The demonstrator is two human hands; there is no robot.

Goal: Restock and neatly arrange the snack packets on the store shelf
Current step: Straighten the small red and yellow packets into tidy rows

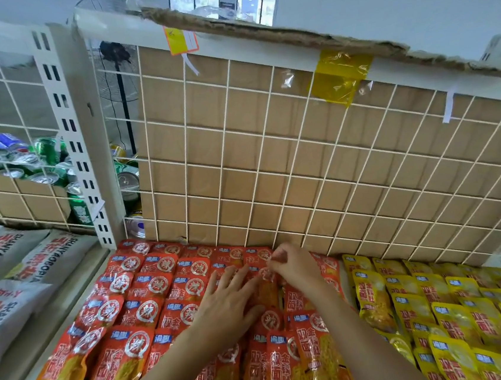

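Fingers (235, 279) of the left hand (224, 304) are spread flat, pressing the red snack packets (148, 293) at 7 o'clock. The right hand (294, 267) pinches the top edge of one packet (267, 287) toward 12. Looks mid-straightening to me; next up, seat it flush in its row.

Shelf stock: red snack packets (139, 316) in overlapping rows, left hand (227, 303) flat on them, right hand (294, 265) pinching one at the back, yellow snack packets (473, 321) alongside, white wire grid (270, 156) behind
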